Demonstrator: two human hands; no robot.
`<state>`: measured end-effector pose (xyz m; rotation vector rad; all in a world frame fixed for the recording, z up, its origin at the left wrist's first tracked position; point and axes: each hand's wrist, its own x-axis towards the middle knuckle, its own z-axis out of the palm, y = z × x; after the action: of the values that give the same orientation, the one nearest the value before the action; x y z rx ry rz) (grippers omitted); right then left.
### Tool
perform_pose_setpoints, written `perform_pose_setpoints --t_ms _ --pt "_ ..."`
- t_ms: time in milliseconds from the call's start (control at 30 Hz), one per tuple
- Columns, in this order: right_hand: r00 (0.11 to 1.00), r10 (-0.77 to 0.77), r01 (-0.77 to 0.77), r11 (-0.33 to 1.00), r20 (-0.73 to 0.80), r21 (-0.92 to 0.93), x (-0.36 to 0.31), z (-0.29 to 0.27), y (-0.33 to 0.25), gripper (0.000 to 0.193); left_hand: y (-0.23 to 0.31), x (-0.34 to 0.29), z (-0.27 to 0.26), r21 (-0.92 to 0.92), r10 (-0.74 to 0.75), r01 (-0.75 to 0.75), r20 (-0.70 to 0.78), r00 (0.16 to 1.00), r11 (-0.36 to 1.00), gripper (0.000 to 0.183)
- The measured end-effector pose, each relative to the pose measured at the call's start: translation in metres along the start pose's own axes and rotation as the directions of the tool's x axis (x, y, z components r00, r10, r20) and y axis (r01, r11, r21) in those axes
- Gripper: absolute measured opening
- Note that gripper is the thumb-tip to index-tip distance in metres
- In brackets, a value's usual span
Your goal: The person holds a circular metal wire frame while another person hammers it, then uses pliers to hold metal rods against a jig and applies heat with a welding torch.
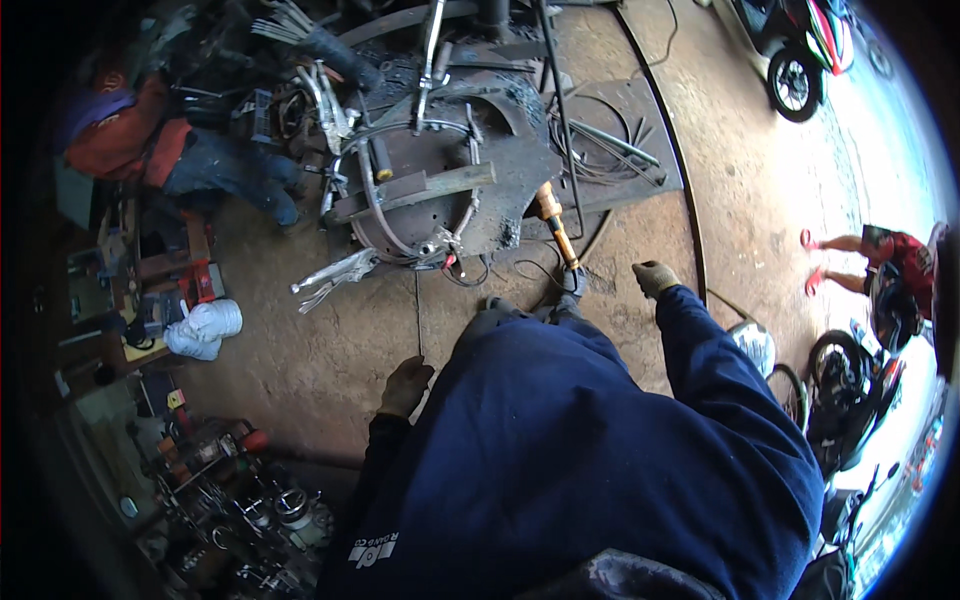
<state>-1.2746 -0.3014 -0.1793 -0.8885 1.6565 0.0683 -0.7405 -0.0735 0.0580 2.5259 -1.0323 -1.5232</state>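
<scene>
My left hand [405,388], in a greyish glove, hangs low beside my dark blue top with its fingers curled. A thin dark line runs from the steel table toward its fingertips; I cannot tell whether it is a rod or a floor seam. Off to the right, my right hand [656,279], in a pale glove, is closed in a fist with nothing showing from it. Both hands are apart from the table. On the steel plate table [515,165] ahead lies a round metal hoop [372,200], with locking pliers [430,65] at its far side and a flat bar [415,190] across it.
An orange and black tool [553,220] leans at the table's near right corner by my feet. Coiled cable and rods [610,140] lie beyond. A person in red [130,130] bends at the far left. Motorcycles [845,385] stand at right; cluttered machinery [250,510] is at lower left.
</scene>
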Motion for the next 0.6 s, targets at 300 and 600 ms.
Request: perform_pose_setpoints --t_ms 300,600 --pt "0.987 -0.138 0.130 0.988 0.087 0.088 -0.046 0.071 -0.036 0.038 -0.101 0.030 0.025 0.299 0.254 -0.297 0.174 0.951 0.907 0.031" --pt "0.999 0.028 -0.027 0.998 0.020 -0.058 -0.082 0.051 0.003 0.037 -0.073 0.024 0.006 -0.123 -0.098 0.111 0.108 0.989 0.986 0.059"
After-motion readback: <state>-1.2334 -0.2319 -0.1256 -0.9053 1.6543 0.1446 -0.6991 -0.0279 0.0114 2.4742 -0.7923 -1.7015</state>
